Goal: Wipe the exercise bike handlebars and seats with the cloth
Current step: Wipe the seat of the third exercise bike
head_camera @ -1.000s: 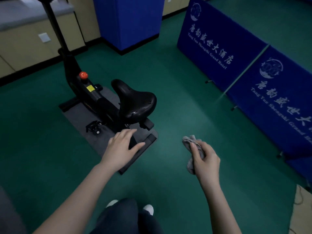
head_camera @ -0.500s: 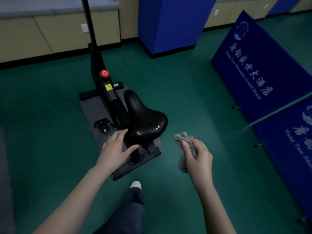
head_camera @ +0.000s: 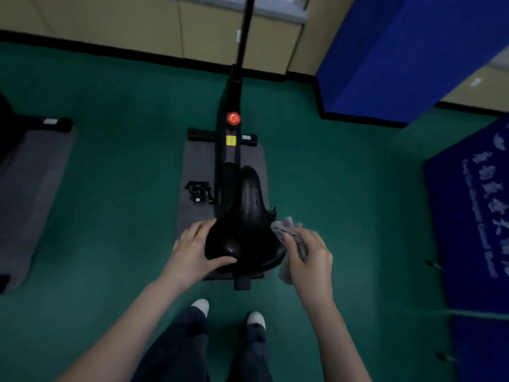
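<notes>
seat: black bike saddle [head_camera: 245, 216], dead centre below me, nose pointing away, wide rear end nearest me. Glossy, a few scuffs on the right flank.
left hand: my left hand [head_camera: 192, 252] is on the saddle's rear left edge. Fingers run up along the left side, thumb lies across the rear top. Fingers mostly straight, resting on it rather than wrapped round it.
right hand: my right hand [head_camera: 308, 257] is clamped on the cloth, fingers curled round the bundle, sitting just beside the saddle's rear right edge.
cloth: grey cloth [head_camera: 286, 227], bunched. One end sticks out ahead of my fingers and touches or nearly touches the right rim of the saddle; can't tell which. The other end hangs below my palm.
bike: black frame [head_camera: 228, 161] runs straight away from me, with a red knob [head_camera: 233, 118] and a yellow sticker [head_camera: 230, 140] on the top tube. Stem post [head_camera: 245, 31] rises out of the top of the view; handlebars not in shot.
pedal: left pedal [head_camera: 199, 191] sticks out to the left of the frame.
mat: grey mat [head_camera: 192, 172] under the bike, front stabiliser bar [head_camera: 198, 134] across its far end.
floor: green floor [head_camera: 124, 175]. Second grey mat [head_camera: 30, 188] at the left edge.
surroundings: beige cabinets [head_camera: 154, 26] along the far wall, blue padded column [head_camera: 399, 56] upper right, blue barrier with white lettering [head_camera: 468, 210] on the right.
me: dark trousers, white shoe tips [head_camera: 200, 306] just behind the bike's rear.
</notes>
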A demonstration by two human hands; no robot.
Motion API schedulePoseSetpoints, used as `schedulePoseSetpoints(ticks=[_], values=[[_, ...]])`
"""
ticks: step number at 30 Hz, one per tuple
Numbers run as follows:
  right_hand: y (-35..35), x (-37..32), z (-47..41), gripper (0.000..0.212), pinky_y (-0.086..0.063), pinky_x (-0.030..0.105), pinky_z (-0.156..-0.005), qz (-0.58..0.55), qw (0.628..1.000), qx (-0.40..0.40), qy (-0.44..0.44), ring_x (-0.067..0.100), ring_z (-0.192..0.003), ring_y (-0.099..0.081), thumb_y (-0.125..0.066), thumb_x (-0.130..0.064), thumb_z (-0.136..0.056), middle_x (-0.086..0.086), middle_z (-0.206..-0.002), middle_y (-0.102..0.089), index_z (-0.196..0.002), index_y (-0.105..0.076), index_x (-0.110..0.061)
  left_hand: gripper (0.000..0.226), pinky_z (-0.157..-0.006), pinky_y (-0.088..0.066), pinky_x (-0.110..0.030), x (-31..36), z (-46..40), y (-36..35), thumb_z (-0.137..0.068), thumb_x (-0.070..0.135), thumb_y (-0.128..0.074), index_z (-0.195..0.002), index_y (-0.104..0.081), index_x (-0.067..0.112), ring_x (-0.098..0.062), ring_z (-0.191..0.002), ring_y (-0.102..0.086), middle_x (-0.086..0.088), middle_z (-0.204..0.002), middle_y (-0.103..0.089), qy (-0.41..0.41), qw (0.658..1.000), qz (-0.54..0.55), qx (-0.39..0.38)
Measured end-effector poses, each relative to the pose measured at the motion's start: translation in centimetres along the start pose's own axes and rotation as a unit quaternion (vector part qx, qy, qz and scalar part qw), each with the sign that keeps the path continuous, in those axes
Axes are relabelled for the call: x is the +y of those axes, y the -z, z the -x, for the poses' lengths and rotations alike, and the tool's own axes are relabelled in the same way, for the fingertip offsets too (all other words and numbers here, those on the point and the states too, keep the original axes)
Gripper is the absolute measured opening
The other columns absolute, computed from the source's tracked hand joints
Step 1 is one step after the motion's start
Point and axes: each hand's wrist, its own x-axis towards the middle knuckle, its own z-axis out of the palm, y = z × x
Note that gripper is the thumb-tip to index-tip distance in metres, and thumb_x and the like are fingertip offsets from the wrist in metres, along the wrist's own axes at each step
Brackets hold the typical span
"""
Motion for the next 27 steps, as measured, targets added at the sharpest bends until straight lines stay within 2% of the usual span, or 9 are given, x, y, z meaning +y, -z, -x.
schedulePoseSetpoints(ticks=[5, 9, 12, 15, 18, 20, 23, 25, 27], values=[[-1.8, -0.2, -5.1, 0.018, -0.038, 0.002, -0.08, 0.011, 0.988, -0.099, 0.115, -0.001, -0.085, -0.056, -0.065, -0.017, -0.091, 0.001, -0.1, -0.064, -0.105, -0.071, -0.009, 0.129, -0.113, -0.026, -0.04, 0.5, 1.4, -2.1, -0.04, 0.101, -0.035, -0.146, -0.027, 0.028, -0.013, -0.134, -0.029, 0.01, -0.143, -0.034, 0.053, 0.994, 0.066, 0.075], [-4.5, -0.3, -7.6, 0.019, -0.045, 0.021, -0.09, 0.046, 0.952, -0.186, 0.238, 0.015, -0.099, -0.058, -0.063, -0.018, -0.093, 0.003, -0.104, -0.062, -0.108, -0.07, -0.009, 0.126, -0.113, -0.026, -0.04, 0.7, 2.1, -3.9, -0.042, 0.098, -0.042, -0.146, -0.028, 0.029, -0.008, -0.133, -0.027, 0.014, -0.142, -0.033, 0.082, 0.982, 0.109, 0.13], [-6.9, -0.3, -9.0, 0.017, -0.044, 0.027, -0.091, 0.082, 0.907, -0.219, 0.349, 0.022, -0.101, -0.056, -0.063, -0.015, -0.092, 0.007, -0.102, -0.061, -0.106, -0.069, -0.007, 0.117, -0.112, -0.028, -0.039, 0.9, 2.0, -4.8, -0.049, 0.096, -0.043, -0.143, -0.034, 0.028, -0.007, -0.131, -0.03, 0.015, -0.137, -0.037, 0.089, 0.972, 0.144, 0.165], [-9.3, -0.1, -10.4, 0.02, -0.048, 0.038, -0.086, 0.139, 0.847, -0.239, 0.454, 0.027, -0.097, -0.056, -0.058, -0.017, -0.092, 0.01, -0.099, -0.061, -0.104, -0.068, -0.005, 0.096, -0.109, -0.033, -0.036, 0.6, 1.3, -4.9, -0.063, 0.092, -0.035, -0.134, -0.048, 0.027, -0.006, -0.124, -0.038, 0.018, -0.128, -0.045, 0.086, 0.961, 0.173, 0.198], [-11.4, 0.5, -12.2, 0.018, -0.04, 0.037, -0.086, 0.21, 0.782, -0.247, 0.533, 0.028, -0.095, -0.058, -0.059, -0.021, -0.09, 0.008, -0.098, -0.063, -0.097, -0.07, -0.009, 0.072, -0.105, -0.038, -0.034, -0.4, -0.2, -4.6, -0.072, 0.078, -0.043, -0.12, -0.06, 0.027, -0.004, -0.117, -0.049, 0.017, -0.119, -0.056, 0.089, 0.945, 0.237, 0.207], [-12.0, 0.9, -13.3, 0.012, -0.033, 0.034, -0.09, 0.238, 0.751, -0.253, 0.561, 0.027, -0.094, -0.057, -0.062, -0.02, -0.088, 0.005, -0.092, -0.063, -0.092, -0.071, -0.011, 0.045, -0.104, -0.039, -0.03, -1.0, -1.3, -4.3, -0.078, 0.063, -0.051, -0.108, -0.064, 0.032, 0.0, -0.111, -0.053, 0.017, -0.112, -0.061, 0.086, 0.931, 0.293, 0.199], [-11.9, 1.0, -15.1, 0.017, -0.029, 0.034, -0.097, 0.263, 0.723, -0.263, 0.582, 0.026, -0.095, -0.054, -0.057, -0.022, -0.091, 0.002, -0.085, -0.061, -0.088, -0.071, -0.014, 0.009, -0.1, -0.042, -0.03, -1.7, -3.1, -3.7, -0.089, 0.04, -0.06, -0.096, -0.065, 0.041, 0.002, -0.105, -0.056, 0.019, -0.105, -0.064, 0.073, 0.925, 0.338, 0.155], [-11.6, 0.6, -16.6, 0.021, -0.03, 0.035, -0.095, 0.271, 0.724, -0.252, 0.582, 0.028, -0.093, -0.054, -0.053, -0.023, -0.092, 0.003, -0.085, -0.062, -0.089, -0.071, -0.013, 0.014, -0.097, -0.044, -0.03, -1.8, -4.0, -3.6, -0.09, 0.032, -0.06, -0.093, -0.065, 0.046, 0.002, -0.101, -0.058, 0.019, -0.102, -0.065, 0.062, 0.927, 0.344, 0.137], [-11.5, 0.3, -18.3, 0.021, -0.035, 0.039, -0.091, 0.274, 0.751, -0.218, 0.56, 0.031, -0.091, -0.054, -0.054, -0.022, -0.091, 0.006, -0.087, -0.062, -0.091, -0.072, -0.01, 0.017, -0.094, -0.045, -0.027, -1.9, -4.8, -3.4, -0.089, 0.032, -0.061, -0.093, -0.064, 0.048, 0.004, -0.098, -0.058, 0.02, -0.102, -0.064, 0.056, 0.929, 0.346, 0.119]])
